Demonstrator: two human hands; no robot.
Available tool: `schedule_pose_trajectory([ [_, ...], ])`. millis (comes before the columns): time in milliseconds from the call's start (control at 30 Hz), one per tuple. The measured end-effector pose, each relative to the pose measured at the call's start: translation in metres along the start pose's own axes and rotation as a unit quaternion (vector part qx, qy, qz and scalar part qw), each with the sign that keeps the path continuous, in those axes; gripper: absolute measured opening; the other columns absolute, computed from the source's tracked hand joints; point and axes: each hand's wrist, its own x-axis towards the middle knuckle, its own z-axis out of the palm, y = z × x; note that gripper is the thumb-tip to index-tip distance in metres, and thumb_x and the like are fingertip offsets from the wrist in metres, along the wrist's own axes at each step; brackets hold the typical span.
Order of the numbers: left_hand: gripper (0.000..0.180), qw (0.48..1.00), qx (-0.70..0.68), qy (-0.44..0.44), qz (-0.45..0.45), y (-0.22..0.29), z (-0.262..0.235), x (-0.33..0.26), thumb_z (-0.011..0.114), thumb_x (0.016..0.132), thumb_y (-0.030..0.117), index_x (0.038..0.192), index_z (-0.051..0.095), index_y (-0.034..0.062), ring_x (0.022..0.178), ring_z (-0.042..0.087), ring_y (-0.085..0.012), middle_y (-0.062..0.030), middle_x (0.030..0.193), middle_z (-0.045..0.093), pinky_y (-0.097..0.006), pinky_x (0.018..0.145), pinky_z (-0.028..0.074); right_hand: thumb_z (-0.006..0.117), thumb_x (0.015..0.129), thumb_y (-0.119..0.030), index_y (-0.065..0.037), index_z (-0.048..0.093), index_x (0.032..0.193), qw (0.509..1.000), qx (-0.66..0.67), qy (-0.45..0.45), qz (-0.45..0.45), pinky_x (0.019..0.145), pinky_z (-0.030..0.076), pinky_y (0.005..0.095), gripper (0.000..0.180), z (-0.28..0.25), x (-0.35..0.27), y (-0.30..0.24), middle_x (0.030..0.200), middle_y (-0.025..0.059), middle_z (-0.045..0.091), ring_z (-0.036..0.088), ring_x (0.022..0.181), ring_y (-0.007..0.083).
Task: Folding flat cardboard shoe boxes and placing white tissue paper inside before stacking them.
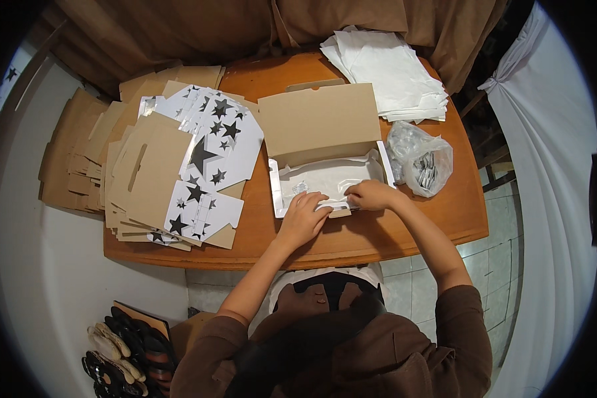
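A cardboard box (325,123) stands open on the table, its brown lid raised at the back and its side walls white. White paper (325,174) lines it. A small silvery sachet (300,187) lies on or under that paper at the left; which, I cannot tell. My left hand (304,217) rests over the box's front left edge, fingers apart and holding nothing visible. Inside the front right part, my right hand (371,196) has its fingers curled and pinched at the paper near the front wall. The front flap is partly hidden by my hands.
Flat boxes printed with black stars (202,156) lie at the left beside plain brown cardboard (79,156). White paper sheets (386,74) are stacked at the back right. A clear plastic bag (438,174) of small sachets sits right of the box. Shoes (123,355) stand below left.
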Motion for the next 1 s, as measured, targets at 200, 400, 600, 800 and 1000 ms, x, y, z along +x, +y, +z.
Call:
schedule_pose_trajectory([
  [200, 0.017, 1.000, -0.010, 0.016, -0.007, 0.002, 0.000, 0.002, 0.062, 0.081, 0.014, 0.097, 0.063, 0.0085, 0.109, 0.052, -0.0279, -0.0101, 0.109, 0.057, -0.044, 0.098, 0.036, 0.051, 0.089, -0.016, -0.006, 0.063, 0.107, 0.958, 0.204, -0.199, -0.022, 0.079, 0.046, 0.0315, 0.025, -0.014, 0.025, 0.014, 0.092, 0.0097, 0.067, 0.060, 0.084, 0.0190],
  [400, 0.019, 1.000, 0.001, 0.018, -0.020, 0.002, 0.001, 0.002, 0.061, 0.082, 0.017, 0.098, 0.064, 0.0081, 0.106, 0.053, -0.0266, -0.0087, 0.106, 0.058, -0.042, 0.098, 0.036, 0.057, 0.086, -0.015, -0.009, 0.064, 0.104, 0.933, 0.255, -0.253, 0.014, 0.069, 0.045, 0.0297, 0.020, -0.028, 0.030, 0.018, 0.083, 0.0050, 0.065, 0.057, 0.076, 0.0141],
  [600, 0.019, 0.997, -0.019, 0.016, -0.076, 0.003, 0.005, 0.004, 0.060, 0.083, 0.020, 0.097, 0.065, 0.0075, 0.094, 0.054, -0.0251, -0.0060, 0.094, 0.060, -0.040, 0.087, 0.039, 0.058, 0.086, -0.016, -0.011, 0.064, 0.105, 0.943, 0.216, -0.253, 0.012, 0.064, 0.041, 0.0260, 0.021, -0.020, 0.030, 0.021, 0.081, 0.0011, 0.063, 0.052, 0.071, 0.0102],
  [800, 0.022, 0.977, -0.076, -0.052, -0.192, -0.001, 0.002, 0.014, 0.057, 0.085, 0.026, 0.096, 0.064, 0.0080, 0.087, 0.055, -0.0267, -0.0080, 0.089, 0.062, -0.039, 0.083, 0.037, 0.054, 0.085, -0.012, -0.010, 0.063, 0.104, 0.905, 0.328, -0.270, 0.022, 0.063, 0.039, 0.0234, 0.021, -0.012, 0.029, 0.036, 0.077, -0.0023, 0.057, 0.048, 0.072, 0.0074],
  [1000, 0.026, 0.959, -0.120, -0.077, -0.245, 0.003, -0.004, 0.022, 0.059, 0.081, 0.027, 0.097, 0.063, 0.0078, 0.088, 0.056, -0.0265, -0.0110, 0.084, 0.063, -0.039, 0.084, 0.037, 0.050, 0.087, -0.010, -0.009, 0.059, 0.107, 0.886, 0.381, -0.266, 0.011, 0.068, 0.040, 0.0230, 0.021, -0.006, 0.023, 0.030, 0.081, -0.0021, 0.054, 0.047, 0.074, 0.0079],
])
